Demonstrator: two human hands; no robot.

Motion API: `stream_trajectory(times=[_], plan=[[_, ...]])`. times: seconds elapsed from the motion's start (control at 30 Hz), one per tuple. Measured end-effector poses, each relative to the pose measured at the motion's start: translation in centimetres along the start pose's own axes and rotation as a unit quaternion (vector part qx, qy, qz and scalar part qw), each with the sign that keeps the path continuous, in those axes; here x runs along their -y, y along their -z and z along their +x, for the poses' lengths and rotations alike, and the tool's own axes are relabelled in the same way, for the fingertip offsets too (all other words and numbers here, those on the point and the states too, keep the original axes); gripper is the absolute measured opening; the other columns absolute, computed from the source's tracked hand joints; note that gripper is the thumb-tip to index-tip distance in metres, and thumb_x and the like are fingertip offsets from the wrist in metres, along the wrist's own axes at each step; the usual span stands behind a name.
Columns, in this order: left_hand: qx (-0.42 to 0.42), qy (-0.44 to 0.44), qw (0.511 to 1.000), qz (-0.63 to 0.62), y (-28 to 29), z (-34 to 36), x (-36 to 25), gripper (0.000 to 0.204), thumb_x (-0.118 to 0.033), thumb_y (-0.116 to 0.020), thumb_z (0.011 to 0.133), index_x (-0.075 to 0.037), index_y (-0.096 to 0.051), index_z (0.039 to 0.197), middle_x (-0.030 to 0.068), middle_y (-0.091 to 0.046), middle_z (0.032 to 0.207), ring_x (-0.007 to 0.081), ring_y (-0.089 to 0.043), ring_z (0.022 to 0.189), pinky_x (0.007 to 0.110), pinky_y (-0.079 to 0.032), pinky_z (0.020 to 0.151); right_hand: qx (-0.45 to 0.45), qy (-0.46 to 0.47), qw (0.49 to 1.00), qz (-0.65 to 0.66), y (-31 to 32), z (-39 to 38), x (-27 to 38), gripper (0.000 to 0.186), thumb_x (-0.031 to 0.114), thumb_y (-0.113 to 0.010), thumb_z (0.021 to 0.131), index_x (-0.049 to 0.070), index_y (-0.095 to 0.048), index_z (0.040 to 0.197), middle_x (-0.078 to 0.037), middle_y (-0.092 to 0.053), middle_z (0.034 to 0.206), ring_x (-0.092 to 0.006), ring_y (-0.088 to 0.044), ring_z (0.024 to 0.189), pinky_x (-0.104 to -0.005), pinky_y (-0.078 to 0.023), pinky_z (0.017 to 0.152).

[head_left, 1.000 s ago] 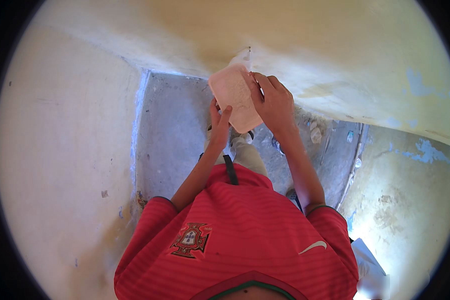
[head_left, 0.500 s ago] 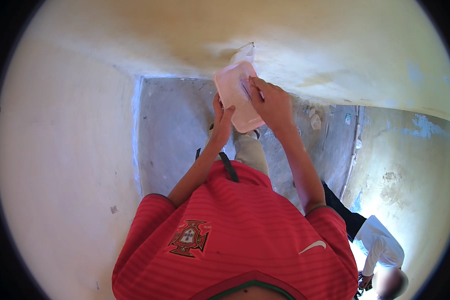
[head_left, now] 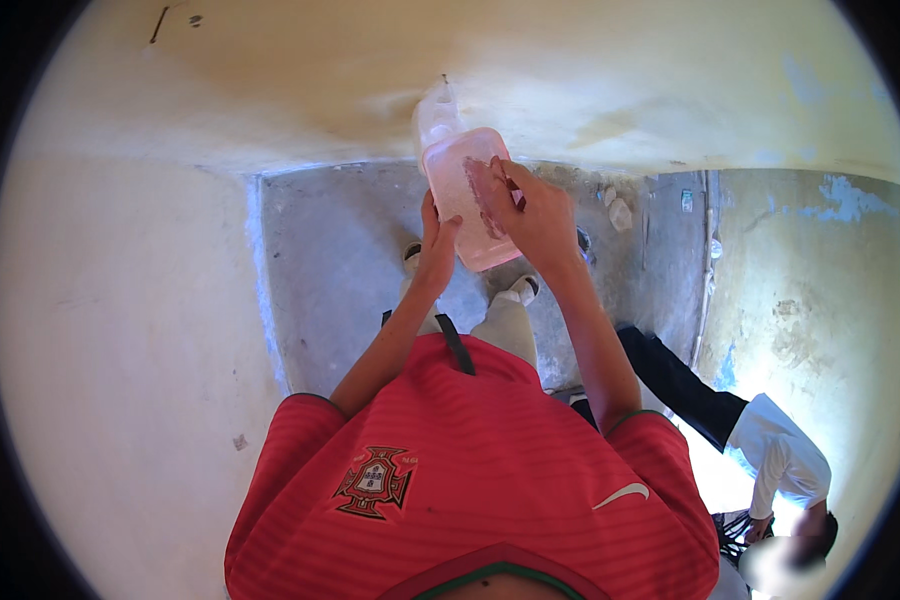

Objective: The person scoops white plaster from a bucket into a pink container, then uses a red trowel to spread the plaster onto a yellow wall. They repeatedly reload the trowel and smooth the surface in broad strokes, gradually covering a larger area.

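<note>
- left hand [head_left: 436, 258]: thumb on top, pinching the pink tray [head_left: 456, 190] by its left edge
- pink tray: held above the floor [head_left: 345, 230], near the wall [head_left: 300, 110]
- right hand [head_left: 538, 215]: fingers bent over the tray's dark-streaked face; cannot tell whether it pinches anything

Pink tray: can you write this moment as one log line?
left hand: holds pink tray by its left side | right hand: fingers at its streaked surface | beyond tray: pale translucent object
</note>
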State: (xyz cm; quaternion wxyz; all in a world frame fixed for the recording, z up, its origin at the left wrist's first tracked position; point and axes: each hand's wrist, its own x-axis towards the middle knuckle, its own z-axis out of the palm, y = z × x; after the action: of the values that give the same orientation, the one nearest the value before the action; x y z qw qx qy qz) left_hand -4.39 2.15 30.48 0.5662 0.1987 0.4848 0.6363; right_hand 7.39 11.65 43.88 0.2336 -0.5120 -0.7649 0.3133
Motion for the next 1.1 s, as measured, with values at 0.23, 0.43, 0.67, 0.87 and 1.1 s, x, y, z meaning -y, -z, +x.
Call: stream_trajectory(times=[0.23, 0.43, 0.67, 0.87, 1.1], plan=[[-0.021, 0.093, 0.993, -0.062, -4.4, -1.2, 3.9, 0.060, -0.016, -0.043, 0.098, -0.003, -0.022, 0.154, 0.0122, -0.040, 0.146, 0.0212, -0.040, 0.134, 0.035, -0.033, 0.112, -0.001, 0.014, 1.000, -0.014, 3.3, -2.4, -7.3, 0.026, 0.024, -0.068, 0.091, 0.005, -0.069, 0.108, -0.015, -0.070, 0.091, -0.0308, -0.069, 0.071, -0.0403, -0.055, 0.063], [-0.061, 0.110, 0.991, 0.051, -7.0, -2.4, 9.6, 0.052, -0.019, -0.041, 0.102, 0.000, -0.034, 0.150, 0.0132, -0.049, 0.141, 0.0196, -0.046, 0.129, 0.033, -0.036, 0.110, 0.030, -0.028, 0.998, 0.042, 6.6, -5.2, -14.5, 0.025, 0.022, -0.067, 0.091, 0.004, -0.069, 0.108, -0.012, -0.070, 0.089, -0.0240, -0.067, 0.066, -0.0326, -0.053, 0.059], [-0.046, 0.118, 0.980, 0.151, -8.2, -4.4, 12.8, 0.051, -0.017, -0.039, 0.103, 0.003, -0.034, 0.150, 0.0160, -0.051, 0.140, 0.0214, -0.048, 0.129, 0.034, -0.036, 0.110, 0.050, -0.103, 0.985, 0.132, 6.1, -9.0, -21.4, 0.021, 0.018, -0.064, 0.094, 0.003, -0.068, 0.109, -0.009, -0.068, 0.088, -0.0122, -0.063, 0.064, -0.0266, -0.049, 0.057], [-0.028, 0.120, 0.972, 0.200, -6.9, -4.7, 16.3, 0.050, -0.017, -0.038, 0.103, 0.003, -0.036, 0.149, 0.0197, -0.052, 0.141, 0.0251, -0.048, 0.132, 0.036, -0.036, 0.110, 0.062, -0.202, 0.945, 0.248, 2.7, -11.8, -25.7, 0.018, 0.014, -0.059, 0.099, 0.004, -0.063, 0.115, -0.001, -0.064, 0.086, -0.0073, -0.060, 0.071, -0.0233, -0.049, 0.062], [-0.101, 0.139, 0.922, 0.347, -8.5, -5.1, 19.4, 0.044, -0.022, -0.040, 0.105, 0.001, -0.044, 0.143, 0.0247, -0.061, 0.127, 0.0359, -0.059, 0.120, 0.041, -0.044, 0.101, 0.106, -0.155, 0.915, 0.357, 0.5, -12.4, -32.0, 0.019, 0.016, -0.055, 0.102, 0.001, -0.059, 0.114, -0.004, -0.065, 0.092, -0.0085, -0.062, 0.077, -0.0261, -0.053, 0.065]])
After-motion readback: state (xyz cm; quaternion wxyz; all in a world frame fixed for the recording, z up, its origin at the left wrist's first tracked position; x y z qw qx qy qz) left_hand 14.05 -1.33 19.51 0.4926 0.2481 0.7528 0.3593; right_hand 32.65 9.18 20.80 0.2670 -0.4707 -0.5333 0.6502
